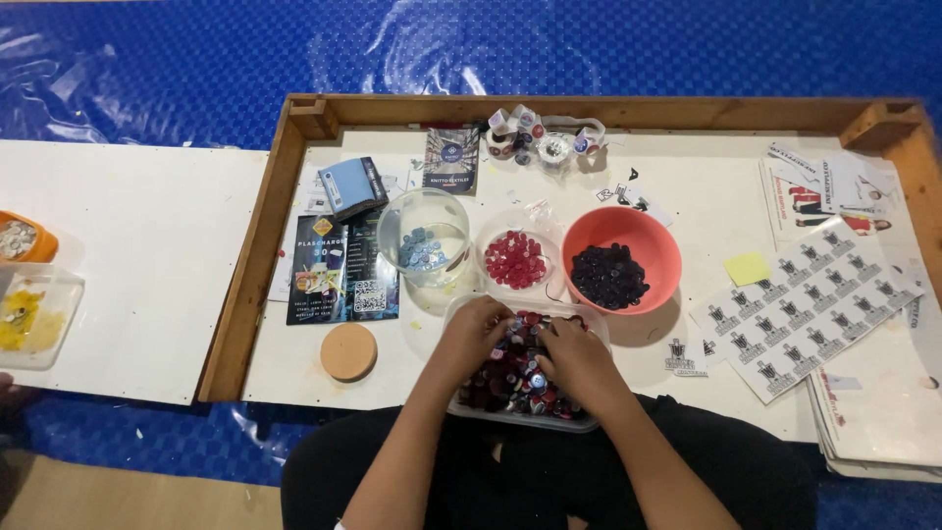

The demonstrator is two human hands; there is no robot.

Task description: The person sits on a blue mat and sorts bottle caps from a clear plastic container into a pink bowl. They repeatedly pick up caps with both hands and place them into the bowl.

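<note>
Both hands dig in a clear tray (589, 424) of mixed buttons (515, 378) at the desk's (687, 186) near edge. The left hand (474, 334) and right hand (579, 355) lie fingers-down in the pile; whether either grip is clenched on a button cannot be told. Just beyond the hands stand a bowl of blue buttons (424, 236), a dish of red ones (515, 259) and an orange bowl of dark ones (621, 257).

Clear tray (579, 424) of mixed buttons (518, 378), front-centre.
</note>
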